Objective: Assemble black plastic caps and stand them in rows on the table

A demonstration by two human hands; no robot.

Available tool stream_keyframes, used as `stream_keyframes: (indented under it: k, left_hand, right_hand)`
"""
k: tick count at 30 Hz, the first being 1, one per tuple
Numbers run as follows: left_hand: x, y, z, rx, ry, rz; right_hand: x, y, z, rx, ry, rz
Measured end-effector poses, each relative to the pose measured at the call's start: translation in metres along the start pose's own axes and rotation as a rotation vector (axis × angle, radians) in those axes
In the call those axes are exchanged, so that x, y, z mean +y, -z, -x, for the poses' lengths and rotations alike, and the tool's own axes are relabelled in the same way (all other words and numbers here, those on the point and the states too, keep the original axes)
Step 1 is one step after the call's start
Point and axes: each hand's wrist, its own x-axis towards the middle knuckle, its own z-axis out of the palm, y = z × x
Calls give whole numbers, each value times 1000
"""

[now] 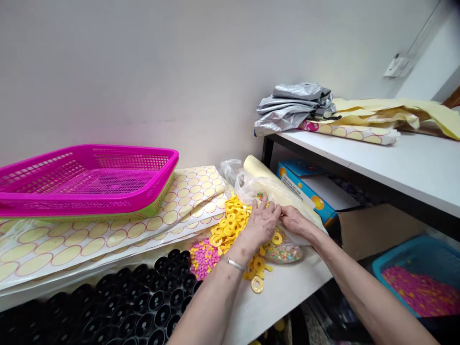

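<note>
A clear plastic bag (283,254) of small multicoloured pieces lies on the white table, partly hidden under my hands. My left hand (264,220) is closed on the upper part of the bag, its fingers bent; a few coloured bits show just beyond the fingertips. Beside it, my right hand (296,223) pinches the bag's plastic with thumb and fingers together. Yellow ring-shaped pieces (232,223) are heaped left of my left hand and spill under its wrist. Small pink and yellow pieces (204,258) lie next to that heap.
Black round cups (143,302) fill the lower left. A pink basket (143,203) stands on circle-printed sheets (194,191). At right are a blue box (309,191), a blue basket (395,292) of pink pieces and a raised white shelf (395,163) with silver sheeting (294,105).
</note>
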Motion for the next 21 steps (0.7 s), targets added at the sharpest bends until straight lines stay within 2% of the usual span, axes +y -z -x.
stream_keyframes:
  k: [2, 4, 12, 16, 21]
  left_hand:
    - [-12, -9, -15, -88, -19, 2]
    - [-21, -13, -15, -116, -25, -10]
    - [-39, 1, 31, -167, -86, -26]
    - [-42, 3, 46, -217, -106, 4]
    - [-39, 0, 50, -244, -104, -6]
  right_hand:
    - [3, 3, -2, -54, -2, -8]
    - [6, 4, -2, -94, -31, -9]
    - [6, 9, 5, -198, -123, -129]
    - [4, 9, 1, -188, -94, -194]
    - [1, 3, -6, -96, -76, -198]
